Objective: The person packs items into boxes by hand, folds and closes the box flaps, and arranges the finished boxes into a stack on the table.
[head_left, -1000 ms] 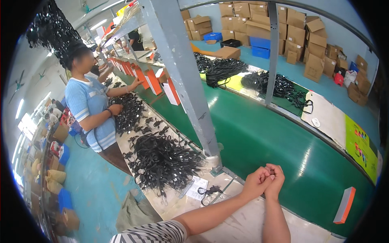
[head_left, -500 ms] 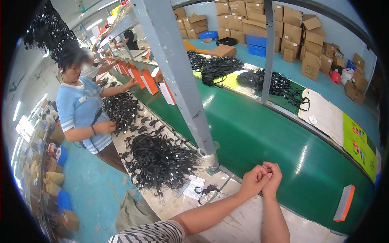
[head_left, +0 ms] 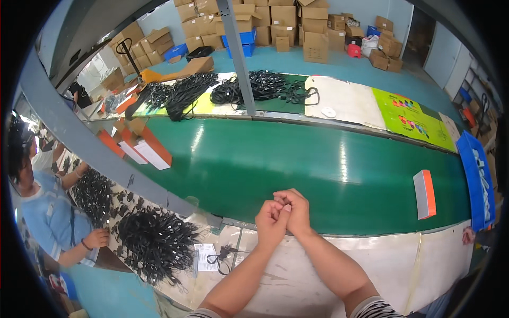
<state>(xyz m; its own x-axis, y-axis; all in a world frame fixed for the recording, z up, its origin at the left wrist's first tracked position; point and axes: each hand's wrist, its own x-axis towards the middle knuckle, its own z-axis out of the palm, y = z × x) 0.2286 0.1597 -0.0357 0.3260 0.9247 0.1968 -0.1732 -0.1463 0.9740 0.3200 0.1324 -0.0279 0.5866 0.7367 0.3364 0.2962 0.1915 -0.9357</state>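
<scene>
My left hand (head_left: 272,221) and my right hand (head_left: 297,211) rest against each other above the near edge of the green conveyor belt (head_left: 249,153). Their fingers are curled together, and no object shows in them. The inner sides of the palms are hidden. To the left on the pale worktop (head_left: 318,270) lies a small black cable bundle (head_left: 222,255), beside a printed white sheet (head_left: 205,254). Further left is a large heap of black cables (head_left: 156,241). An orange and white box (head_left: 424,195) stands upright on the belt to my right.
A grey metal post (head_left: 101,143) slants down at the left. Behind it a co-worker in a blue top (head_left: 58,217) handles cables. Several orange boxes (head_left: 151,151) stand on the belt. A blue bin (head_left: 476,180) sits at the right end; more cables (head_left: 254,87) lie across the belt.
My view has swung to the right, bringing the blue bin in and shifting the post and co-worker leftward. My hands stay together with fingers curled.
</scene>
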